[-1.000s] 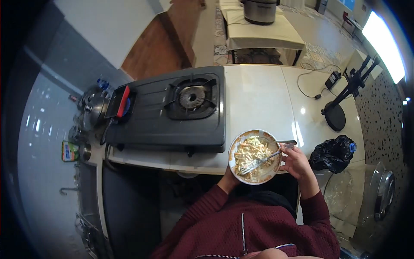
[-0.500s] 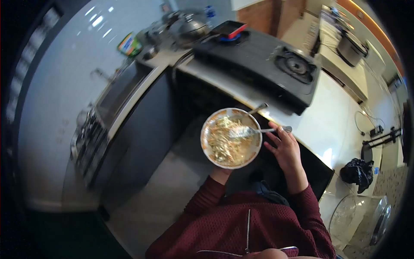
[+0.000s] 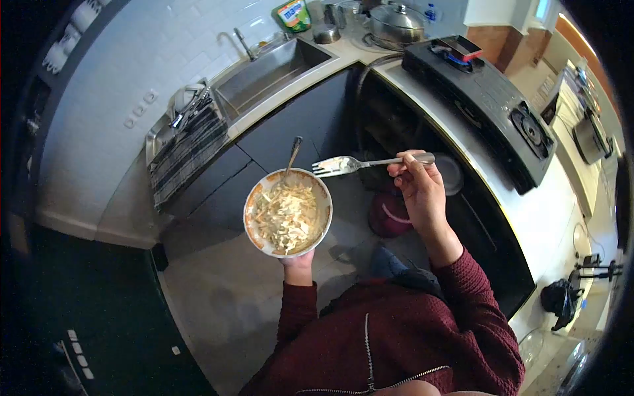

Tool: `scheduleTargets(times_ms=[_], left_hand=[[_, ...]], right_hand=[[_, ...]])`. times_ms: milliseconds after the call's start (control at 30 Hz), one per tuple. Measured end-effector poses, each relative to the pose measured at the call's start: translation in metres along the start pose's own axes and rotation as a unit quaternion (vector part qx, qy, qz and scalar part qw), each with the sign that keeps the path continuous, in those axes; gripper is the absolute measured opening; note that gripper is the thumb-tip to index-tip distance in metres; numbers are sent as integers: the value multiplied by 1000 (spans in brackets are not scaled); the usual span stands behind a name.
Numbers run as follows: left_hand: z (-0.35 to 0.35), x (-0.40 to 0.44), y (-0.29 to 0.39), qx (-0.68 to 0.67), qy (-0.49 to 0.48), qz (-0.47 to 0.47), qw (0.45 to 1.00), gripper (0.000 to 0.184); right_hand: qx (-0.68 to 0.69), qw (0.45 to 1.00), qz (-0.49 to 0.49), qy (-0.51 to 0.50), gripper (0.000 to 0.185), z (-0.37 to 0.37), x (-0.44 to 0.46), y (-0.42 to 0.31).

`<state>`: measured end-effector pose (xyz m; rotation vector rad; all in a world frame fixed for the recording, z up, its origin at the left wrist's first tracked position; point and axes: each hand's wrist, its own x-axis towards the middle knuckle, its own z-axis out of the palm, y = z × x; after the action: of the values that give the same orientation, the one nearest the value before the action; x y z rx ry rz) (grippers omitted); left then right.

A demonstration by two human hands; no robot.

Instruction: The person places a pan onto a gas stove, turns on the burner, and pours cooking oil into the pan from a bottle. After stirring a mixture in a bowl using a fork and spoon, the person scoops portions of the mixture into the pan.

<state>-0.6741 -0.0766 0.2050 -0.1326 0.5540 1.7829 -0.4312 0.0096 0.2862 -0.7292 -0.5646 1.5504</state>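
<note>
My left hand (image 3: 298,260) is beneath a white bowl (image 3: 323,206) with an orange-patterned rim and holds it up; most of its fingers are hidden by the bowl. Pale shredded food with orange bits (image 3: 287,214) fills the bowl. A second utensil (image 3: 294,152) leans on the far rim, its handle sticking out and its other end not clearly visible. Pinched in my right hand (image 3: 422,191) is the handle end of a metal fork (image 3: 380,162). The fork is level, right of the bowl and apart from it, with some pale food on its head.
Ahead is a sink (image 3: 271,76), with a striped cloth (image 3: 191,142) and utensils to its left. A black gas stove (image 3: 482,99) bears a small pan (image 3: 460,47) over a blue flame. A large lidded pot (image 3: 397,26) stands behind. A dark red container (image 3: 388,216) is below my right hand.
The fork has come out of the bowl and now points left beyond its rim, gripped by my right hand. The bowl sits further left in view, and the view has turned towards the sink.
</note>
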Motion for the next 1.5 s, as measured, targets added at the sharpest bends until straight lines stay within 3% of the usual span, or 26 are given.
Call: scheduleTargets(times_ms=[167,200,267,467,633,733,800,867,900,1000,1067,1200,1267,1300,1400,1500], left_hand=[[0,8,-9,104,-82,-16,991,73],[-11,14,-8,11,-127,-68,989,72],[-12,23,-10,34,-158,-91,983,71],[4,29,-5,-13,-220,-241,945,65],[25,30,7,-20,-297,-328,896,61],[22,35,19,79,-271,-317,905,60],[16,47,27,75,-275,-346,894,62],[9,64,22,81,-312,-365,873,64],[11,65,25,122,-294,-380,868,65],[25,57,38,42,-315,-472,822,66],[22,72,35,91,-321,-465,820,64],[17,83,38,72,-354,-526,770,62],[35,68,43,58,-388,-541,744,61],[30,76,43,66,-298,-591,747,63],[42,65,52,140,-375,-537,742,60],[36,70,55,200,-419,-483,743,61]], right_hand=[[1,1000,-4,-18,14,-10,29,-6],[-10,1000,-3,-7,14,-10,32,-6],[-19,999,-25,5,13,-17,28,-3],[-66,972,-220,45,25,-15,-51,19],[-114,957,-266,38,23,-3,-68,31],[-196,925,-315,86,19,17,-89,49],[-261,886,-367,107,20,31,-96,54],[-351,823,-430,124,18,35,-106,55],[-388,803,-430,142,16,40,-115,58],[-459,759,-426,180,8,65,-134,71],[-512,712,-435,206,7,76,-142,79],[-542,664,-463,225,7,102,-159,106],[-528,675,-456,241,7,108,-163,110],[-521,675,-461,246,6,112,-167,116],[-528,654,-460,286,6,122,-174,127],[-509,678,-430,310,5,123,-178,141]])
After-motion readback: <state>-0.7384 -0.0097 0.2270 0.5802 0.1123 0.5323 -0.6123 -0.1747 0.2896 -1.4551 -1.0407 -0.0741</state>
